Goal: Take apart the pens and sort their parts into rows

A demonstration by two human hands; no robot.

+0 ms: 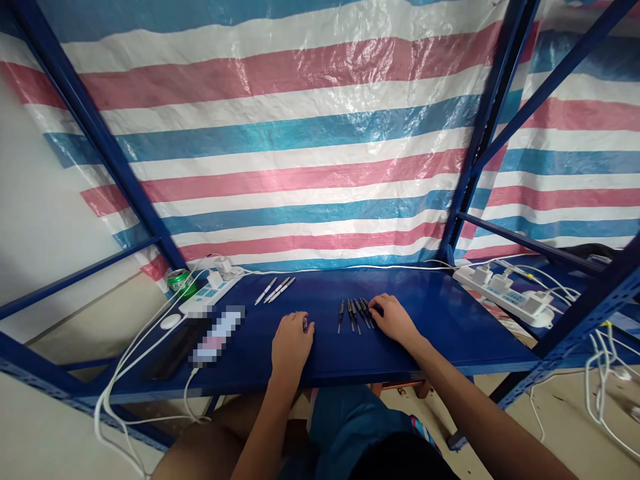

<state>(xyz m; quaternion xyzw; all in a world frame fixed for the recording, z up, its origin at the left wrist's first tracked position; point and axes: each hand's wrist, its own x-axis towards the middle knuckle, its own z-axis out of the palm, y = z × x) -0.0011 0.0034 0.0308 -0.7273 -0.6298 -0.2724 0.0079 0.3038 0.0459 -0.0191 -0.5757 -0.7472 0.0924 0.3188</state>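
Note:
My left hand (293,340) rests on the blue tabletop with its fingers curled in. A small greyish bit shows between thumb and fingers, too little to name. My right hand (395,319) lies at the right end of a row of several slim dark pen-like sticks (354,315). Its thumb and fingertips are bent together against the last of them; whether one is between them I cannot make out. The sticks lie side by side, their thin ends towards me. Several white pens (274,291) lie slanted behind and left of my left hand.
At left are a phone (217,337) on a cable, a black flat object (173,350), a power strip (210,297) and a green can (182,284). Another power strip (505,297) with plugs sits at right. Blue metal posts (475,147) frame the table (450,333); striped sheeting (300,147) hangs behind.

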